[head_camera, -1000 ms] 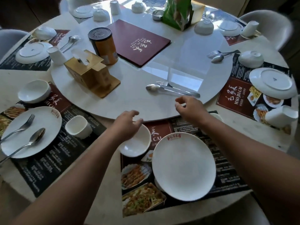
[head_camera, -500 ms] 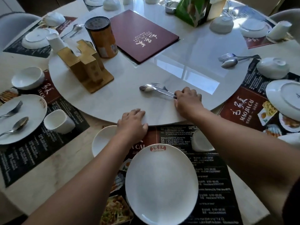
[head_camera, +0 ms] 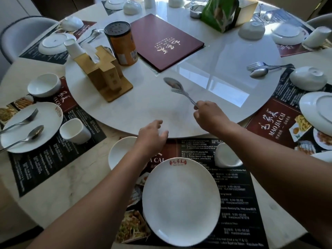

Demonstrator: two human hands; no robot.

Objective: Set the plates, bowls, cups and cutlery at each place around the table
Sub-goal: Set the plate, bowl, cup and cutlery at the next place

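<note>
The right hand (head_camera: 210,114) pinches the handle ends of one stainless steel spoon (head_camera: 172,83) and one stainless steel fork (head_camera: 180,92), held together as a pair. Both utensils extend from the fingertips over the round white marble turntable (head_camera: 143,105); contact with its surface cannot be determined. Their long axis runs diagonally, with the spoon bowl and fork tines pointing away from the person and to the left, toward the maroon menu folder (head_camera: 167,42). The left hand (head_camera: 152,135) hangs over the turntable's near edge, fingers loosely curled, grasping nothing. The near place holds one round white plate (head_camera: 181,202), one white bowl (head_camera: 119,150) to its left and one white cup (head_camera: 226,156) to its right, all on a black printed placemat (head_camera: 233,194). A second fork and spoon pair (head_camera: 265,68) lies on the turntable's right side.
</note>
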